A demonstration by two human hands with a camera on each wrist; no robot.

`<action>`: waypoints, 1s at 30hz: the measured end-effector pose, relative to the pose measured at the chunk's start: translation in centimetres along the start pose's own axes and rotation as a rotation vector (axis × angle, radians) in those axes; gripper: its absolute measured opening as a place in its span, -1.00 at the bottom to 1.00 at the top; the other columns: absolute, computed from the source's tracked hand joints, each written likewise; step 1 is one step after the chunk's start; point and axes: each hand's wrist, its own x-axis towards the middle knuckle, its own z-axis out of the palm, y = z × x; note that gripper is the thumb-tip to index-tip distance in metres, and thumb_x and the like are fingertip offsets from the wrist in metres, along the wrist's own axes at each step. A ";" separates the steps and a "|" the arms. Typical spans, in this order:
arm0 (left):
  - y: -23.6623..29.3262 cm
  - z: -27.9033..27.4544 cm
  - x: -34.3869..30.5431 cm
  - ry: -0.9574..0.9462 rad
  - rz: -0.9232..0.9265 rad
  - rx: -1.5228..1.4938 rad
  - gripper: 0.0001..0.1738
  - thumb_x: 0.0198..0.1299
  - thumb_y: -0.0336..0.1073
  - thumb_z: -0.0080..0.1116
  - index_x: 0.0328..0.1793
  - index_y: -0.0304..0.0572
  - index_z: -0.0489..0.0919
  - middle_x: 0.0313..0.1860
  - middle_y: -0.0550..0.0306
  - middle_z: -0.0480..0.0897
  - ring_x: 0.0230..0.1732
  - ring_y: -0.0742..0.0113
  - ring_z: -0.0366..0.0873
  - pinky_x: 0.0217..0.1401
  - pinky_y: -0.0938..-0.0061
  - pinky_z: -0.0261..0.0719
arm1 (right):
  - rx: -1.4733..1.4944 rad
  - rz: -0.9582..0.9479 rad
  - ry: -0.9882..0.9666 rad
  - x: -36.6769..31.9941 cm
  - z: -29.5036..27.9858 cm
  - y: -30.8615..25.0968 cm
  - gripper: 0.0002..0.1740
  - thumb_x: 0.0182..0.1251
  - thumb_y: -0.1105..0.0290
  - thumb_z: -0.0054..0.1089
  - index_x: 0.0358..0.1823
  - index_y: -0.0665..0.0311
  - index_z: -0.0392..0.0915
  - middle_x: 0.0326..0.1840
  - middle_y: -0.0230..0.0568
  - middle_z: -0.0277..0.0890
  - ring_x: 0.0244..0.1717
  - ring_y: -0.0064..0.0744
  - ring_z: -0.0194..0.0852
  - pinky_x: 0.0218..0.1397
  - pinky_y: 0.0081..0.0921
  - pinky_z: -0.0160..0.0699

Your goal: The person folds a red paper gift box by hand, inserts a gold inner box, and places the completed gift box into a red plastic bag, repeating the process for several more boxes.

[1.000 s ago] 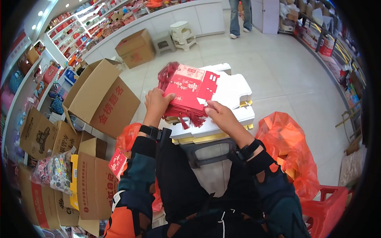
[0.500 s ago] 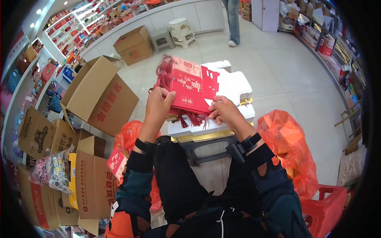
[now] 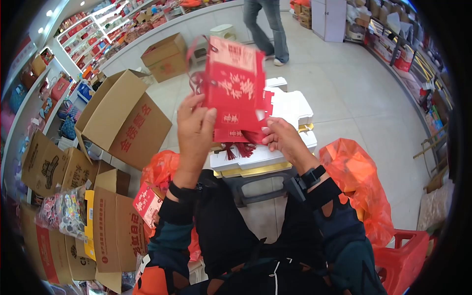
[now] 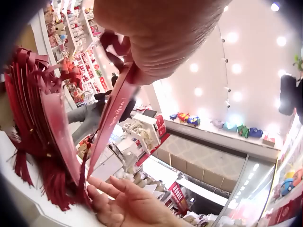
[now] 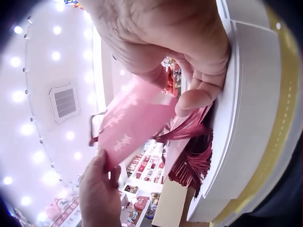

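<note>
A red printed card packet (image 3: 235,91) with a ribbon loop is lifted and tilted above the pile. The left hand (image 3: 195,129) pinches its lower left edge between thumb and fingers. At the packet's lower right corner is the right hand (image 3: 287,141), fingers bent; in the right wrist view its thumb and fingers (image 5: 194,101) pinch that corner near the tassels. Beneath lie more red packets with dark red tassels (image 3: 241,150), also seen as a thick stack (image 4: 61,132) in the left wrist view. They rest on white flat pieces (image 3: 291,105) piled on a stool.
Orange plastic bags (image 3: 355,177) stand at the right, beside a red stool (image 3: 404,258). Cardboard boxes (image 3: 129,118) crowd the left side. Farther off, a person in jeans (image 3: 275,29) walks near the white counter (image 3: 196,24).
The left hand has raised the top packet off the pile, tilting it up and away. The right hand has stayed near the lower corner. The person in jeans has moved left and closer.
</note>
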 end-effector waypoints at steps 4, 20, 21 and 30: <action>0.1 -2.1 1.0 0.000 -0.100 -0.154 -0.71 0.50 -0.28 0.05 0.00 -0.40 0.68 0.18 -0.03 0.62 0.44 0.05 0.39 0.51 0.19 0.25 | -0.072 -0.282 0.119 -1.4 0.2 -1.0 -0.59 0.56 0.22 0.06 0.25 0.34 0.45 -0.05 -0.23 0.53 -0.19 -0.51 0.59 -0.27 -0.58 0.56; 11.3 -3.5 -2.8 0.043 -0.236 -0.479 -0.70 0.64 -0.13 -0.16 -0.02 -0.19 0.47 -0.30 0.36 0.53 -0.38 0.72 0.32 -0.35 0.76 0.26 | -0.848 -1.000 0.045 -15.5 0.1 -7.2 -0.23 0.23 0.00 0.47 0.32 0.36 0.46 0.36 -0.05 0.40 0.29 -0.15 0.47 0.37 -0.26 0.40; 12.0 -3.5 -3.0 -0.022 -0.244 -0.590 -0.70 0.63 -0.13 -0.12 0.03 -0.22 0.45 -0.23 0.30 0.56 -0.30 0.68 0.39 -0.25 0.73 0.36 | -0.851 -1.003 0.057 -16.5 0.3 -7.3 -0.23 0.23 0.00 0.47 0.32 0.36 0.46 0.36 -0.05 0.40 0.29 -0.15 0.47 0.37 -0.26 0.40; 12.2 1.7 -3.6 -0.277 -0.508 -0.904 -0.71 0.50 -0.34 0.11 0.16 -0.37 0.37 0.09 0.02 0.61 0.08 0.45 0.55 0.21 0.49 0.54 | -0.109 -0.502 0.048 -18.4 0.1 -8.1 -0.26 0.44 0.32 0.31 0.53 0.36 0.17 0.26 0.01 0.48 0.18 -0.50 0.56 0.12 -0.48 0.65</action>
